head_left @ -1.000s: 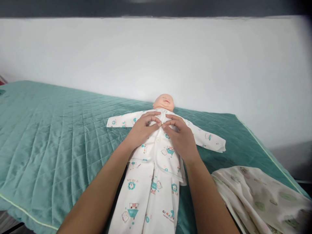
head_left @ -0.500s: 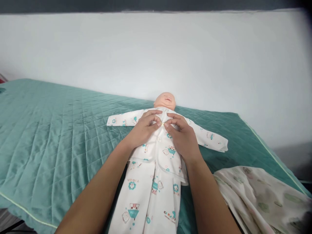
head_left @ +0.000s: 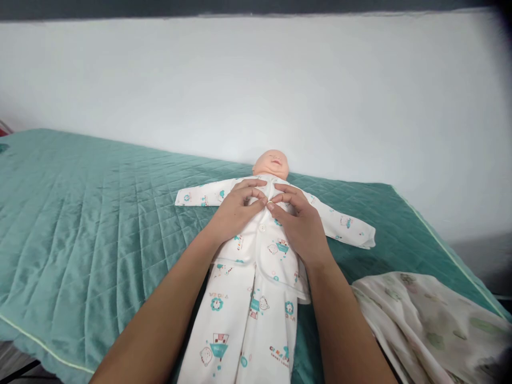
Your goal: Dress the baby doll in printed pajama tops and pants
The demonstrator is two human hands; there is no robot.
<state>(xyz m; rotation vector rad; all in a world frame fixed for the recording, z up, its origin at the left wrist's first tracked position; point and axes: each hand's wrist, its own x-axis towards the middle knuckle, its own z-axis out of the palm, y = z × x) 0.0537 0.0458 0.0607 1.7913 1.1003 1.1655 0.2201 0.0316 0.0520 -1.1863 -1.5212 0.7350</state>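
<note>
Your two hands meet over the chest of one doll (head_left: 271,162), which lies face up on one green quilt (head_left: 100,224). The left hand (head_left: 239,210) and the right hand (head_left: 301,221) each have a grip pinching the front of its one white shirt (head_left: 244,250); you can't tell exactly which bit sits between the fingertips. One button (head_left: 262,228) shows lower on the doll's front. Two sleeves (head_left: 348,228) spread from the doll's sides, one pair of trousers (head_left: 236,330) runs from its waist toward you, and one patterned cloth (head_left: 432,320) lies right of the doll.

Doll (head_left: 271,164) lies on quilt (head_left: 100,224) — cloth (head_left: 428,314) right, wall (head_left: 256,85) behind.
</note>
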